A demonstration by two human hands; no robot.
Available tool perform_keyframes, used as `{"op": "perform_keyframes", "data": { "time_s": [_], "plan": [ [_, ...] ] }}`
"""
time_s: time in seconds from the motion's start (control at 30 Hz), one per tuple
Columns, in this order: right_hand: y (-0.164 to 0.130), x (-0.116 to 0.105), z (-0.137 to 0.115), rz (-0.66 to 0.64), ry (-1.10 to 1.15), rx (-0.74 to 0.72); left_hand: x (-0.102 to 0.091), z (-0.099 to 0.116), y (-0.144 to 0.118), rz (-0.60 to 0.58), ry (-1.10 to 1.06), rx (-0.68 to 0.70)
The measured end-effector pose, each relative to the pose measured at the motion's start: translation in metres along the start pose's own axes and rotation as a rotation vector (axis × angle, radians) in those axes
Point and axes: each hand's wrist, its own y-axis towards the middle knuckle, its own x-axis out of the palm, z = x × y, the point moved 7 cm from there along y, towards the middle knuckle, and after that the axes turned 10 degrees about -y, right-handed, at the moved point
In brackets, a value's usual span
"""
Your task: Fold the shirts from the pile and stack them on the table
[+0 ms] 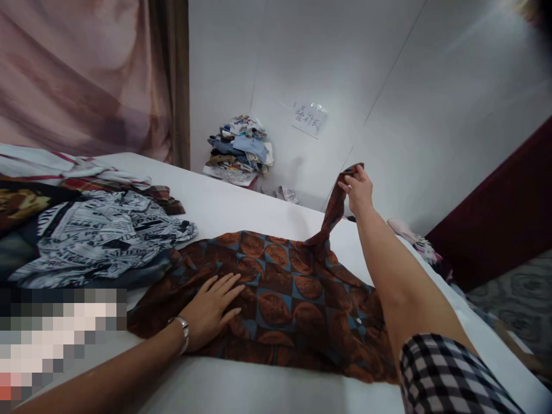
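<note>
A brown and blue patterned shirt (293,299) lies spread on the white bed (241,213). My left hand (211,307) rests flat on its left part, fingers apart, pressing the cloth down; a silver bracelet sits on that wrist. My right hand (357,187) is stretched out over the far edge of the bed and pinches the end of one sleeve (334,210), lifting it up and away from the shirt's body.
A black and white printed garment (103,236) and other clothes are heaped on the bed at left. A stack of folded clothes (239,150) sits on the floor by the white wall, near a paper label (308,119). A pinkish curtain (86,75) hangs at left.
</note>
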Motion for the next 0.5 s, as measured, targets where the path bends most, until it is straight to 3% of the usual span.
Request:
{"op": "perform_keyframes", "data": {
  "time_s": [0.17, 0.27, 0.4, 0.5],
  "plan": [
    [-0.031, 0.005, -0.054, -0.195, -0.137, -0.161, -0.008, -0.007, 0.006, -0.044, -0.118, -0.074],
    [-0.07, 0.004, -0.066, -0.26, -0.209, -0.14, -0.039, 0.005, 0.025, 0.048, -0.22, -0.102],
    [-0.164, 0.009, -0.079, -0.369, -0.261, -0.115, -0.078, 0.058, 0.068, 0.171, -0.462, -0.073],
    [-0.251, 0.017, -0.093, -0.529, -0.323, -0.147, -0.07, 0.092, 0.096, 0.244, -0.907, -0.136]
  ]
}}
